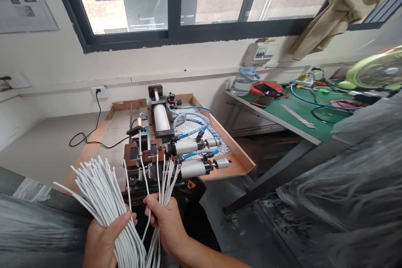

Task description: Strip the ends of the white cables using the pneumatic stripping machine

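My left hand (108,234) is wrapped round a thick bundle of white cables (100,188), with one cable standing apart by its thumb. In my right hand (166,220) is a thinner bunch of white cables (166,184), several with dark reddish tips. Between my right thumb and fingers I also pinch a single white cable (145,176), whose upper end meets the front of a pneumatic machine (141,150). That machine has silver cylinders (161,117) and brown blocks. Whether the cable end sits inside it I cannot tell.
Around the machine runs a wooden-edged tray (232,146) with blue air hoses (201,123). At right stands a green table (282,113) with a water jug (245,81), a phone (262,100), a ruler (297,116) and a fan (380,69). Plastic-wrapped cables (345,192) flank me.
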Demonstrator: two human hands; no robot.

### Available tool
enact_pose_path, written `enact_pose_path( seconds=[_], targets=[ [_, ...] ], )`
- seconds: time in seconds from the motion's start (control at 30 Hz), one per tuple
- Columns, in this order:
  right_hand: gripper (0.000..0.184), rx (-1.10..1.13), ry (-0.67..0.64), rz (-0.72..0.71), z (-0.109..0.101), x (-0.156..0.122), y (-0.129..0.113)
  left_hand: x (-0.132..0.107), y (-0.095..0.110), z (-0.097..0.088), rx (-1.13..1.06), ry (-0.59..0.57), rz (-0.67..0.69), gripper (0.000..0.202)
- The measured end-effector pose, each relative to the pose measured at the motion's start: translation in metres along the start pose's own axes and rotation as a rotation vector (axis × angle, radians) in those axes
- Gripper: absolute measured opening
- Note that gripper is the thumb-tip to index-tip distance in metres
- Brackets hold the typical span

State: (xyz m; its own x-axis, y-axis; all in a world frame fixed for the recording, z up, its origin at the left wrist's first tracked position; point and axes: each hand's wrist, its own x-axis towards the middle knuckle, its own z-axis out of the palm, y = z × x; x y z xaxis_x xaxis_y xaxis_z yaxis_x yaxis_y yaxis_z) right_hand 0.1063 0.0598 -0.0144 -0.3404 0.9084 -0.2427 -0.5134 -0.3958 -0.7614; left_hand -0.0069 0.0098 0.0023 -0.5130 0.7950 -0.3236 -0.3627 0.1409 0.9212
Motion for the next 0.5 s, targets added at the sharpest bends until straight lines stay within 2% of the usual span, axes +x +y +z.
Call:
enact_pose_path(
  seconds=[0.37, 0.43, 0.5],
  targets=[
    [0.023, 0.002, 0.004, 0.124, 0.0029, 0.0102, -0.0021, 0.0032, -0.0012, 0.0007, 0.009, 0.013, -0.037, 0.024],
    [0.022, 0.007, -0.051, 0.165, 0.0044, 0.0106, -0.0040, 0.0020, -0.0001, 0.0020, 0.003, 0.021, -0.039, 0.023],
    [0.022, 0.009, -0.169, 0.209, 0.0068, 0.0101, -0.0058, 0.0004, 0.0017, 0.0038, -0.002, 0.004, -0.029, 0.024]
  ],
)
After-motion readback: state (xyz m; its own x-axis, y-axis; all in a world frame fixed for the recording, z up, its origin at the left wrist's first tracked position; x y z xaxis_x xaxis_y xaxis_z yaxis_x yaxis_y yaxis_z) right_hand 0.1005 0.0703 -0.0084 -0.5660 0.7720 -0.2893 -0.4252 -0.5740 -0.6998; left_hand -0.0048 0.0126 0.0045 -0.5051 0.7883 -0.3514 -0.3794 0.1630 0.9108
